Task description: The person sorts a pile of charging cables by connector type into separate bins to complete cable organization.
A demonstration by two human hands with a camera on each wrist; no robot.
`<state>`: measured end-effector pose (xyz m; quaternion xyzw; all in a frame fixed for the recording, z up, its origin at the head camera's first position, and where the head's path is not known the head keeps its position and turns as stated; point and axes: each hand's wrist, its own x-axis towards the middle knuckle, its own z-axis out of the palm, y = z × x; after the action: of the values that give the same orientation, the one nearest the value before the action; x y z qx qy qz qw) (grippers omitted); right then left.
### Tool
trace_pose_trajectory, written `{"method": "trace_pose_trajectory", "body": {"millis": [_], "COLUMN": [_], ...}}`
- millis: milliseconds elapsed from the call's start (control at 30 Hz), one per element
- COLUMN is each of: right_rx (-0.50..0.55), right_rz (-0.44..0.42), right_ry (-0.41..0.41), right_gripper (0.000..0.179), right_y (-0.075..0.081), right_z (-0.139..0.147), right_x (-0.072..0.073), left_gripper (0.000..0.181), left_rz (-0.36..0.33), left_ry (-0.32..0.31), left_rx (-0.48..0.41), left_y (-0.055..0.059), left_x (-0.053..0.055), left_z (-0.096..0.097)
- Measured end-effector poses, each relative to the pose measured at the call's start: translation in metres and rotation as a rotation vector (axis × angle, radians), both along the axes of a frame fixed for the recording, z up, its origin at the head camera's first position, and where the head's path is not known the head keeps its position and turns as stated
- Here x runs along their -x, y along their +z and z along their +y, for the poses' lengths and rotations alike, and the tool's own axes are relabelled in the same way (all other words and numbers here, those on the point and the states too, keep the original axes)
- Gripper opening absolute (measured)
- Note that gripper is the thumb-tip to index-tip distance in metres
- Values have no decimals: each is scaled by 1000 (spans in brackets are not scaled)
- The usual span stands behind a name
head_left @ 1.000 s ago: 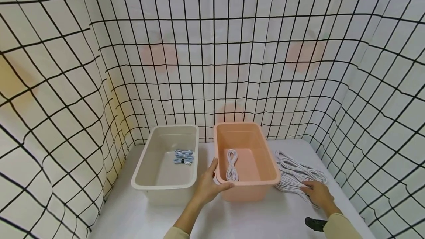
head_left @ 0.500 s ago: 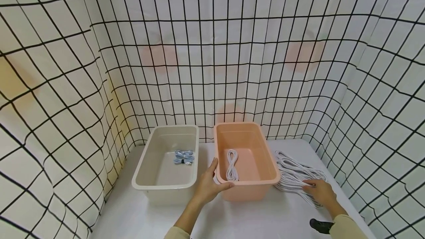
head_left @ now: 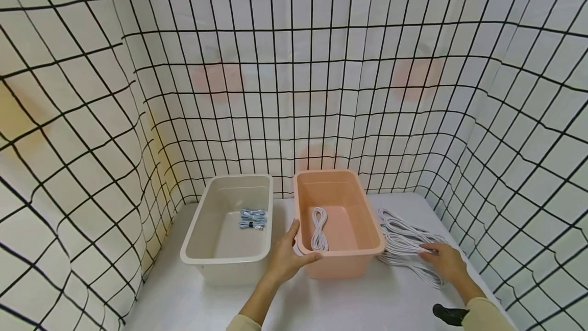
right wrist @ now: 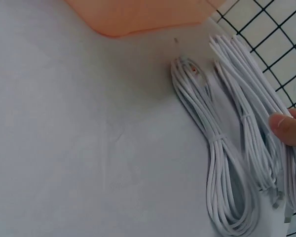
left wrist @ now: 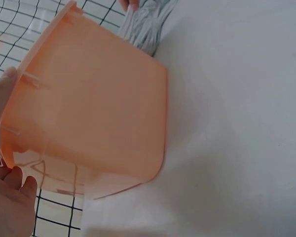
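My left hand (head_left: 286, 259) grips the front left corner of an orange plastic bin (head_left: 342, 265), thumb on the front rim. In the left wrist view, curled fingers (left wrist: 24, 187) show under that rim. One coiled white cable (head_left: 320, 229) lies inside the bin, along its left side. On the right, my right hand (head_left: 444, 263) pinches a bundle of white cable (right wrist: 256, 81) between thumb and fingers; it looks slightly raised above the others. Two more white cable bundles (right wrist: 214, 138) lie beside it on the table. Most of the right fingers are hidden.
A cream bin (head_left: 225, 259) stands left of the orange one, with light blue cable bundles (head_left: 252, 218) inside. Black netting (head_left: 294, 91) over white cloth encloses the back and sides. A black strap end (head_left: 450, 314) sticks out at the right wrist.
My right hand has shifted slightly right and away from me, and the cable bundle in its grip has separated from the pile. The left hand stays on the orange bin.
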<state>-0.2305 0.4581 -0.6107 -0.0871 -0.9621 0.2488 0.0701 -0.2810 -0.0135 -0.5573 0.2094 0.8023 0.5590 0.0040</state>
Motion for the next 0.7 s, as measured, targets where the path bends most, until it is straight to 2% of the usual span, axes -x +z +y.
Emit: {"method": "trace_pose_trajectory", "body": {"millis": [300, 500, 700], "right_rx": [-21, -9, -41], "right_rz": [140, 159, 199], "right_ry": [83, 75, 53], "right_gripper": [31, 30, 28], "right_y": [20, 36, 48], "right_z": [-12, -18, -16], "right_x": [3, 7, 10], "left_gripper": [117, 117, 117], "left_rz": [11, 14, 19], "left_ry": [9, 13, 16], "left_rx": [23, 15, 18], "left_y": [-1, -1, -2], "left_x": [0, 0, 1], "left_z": [-1, 0, -1]}}
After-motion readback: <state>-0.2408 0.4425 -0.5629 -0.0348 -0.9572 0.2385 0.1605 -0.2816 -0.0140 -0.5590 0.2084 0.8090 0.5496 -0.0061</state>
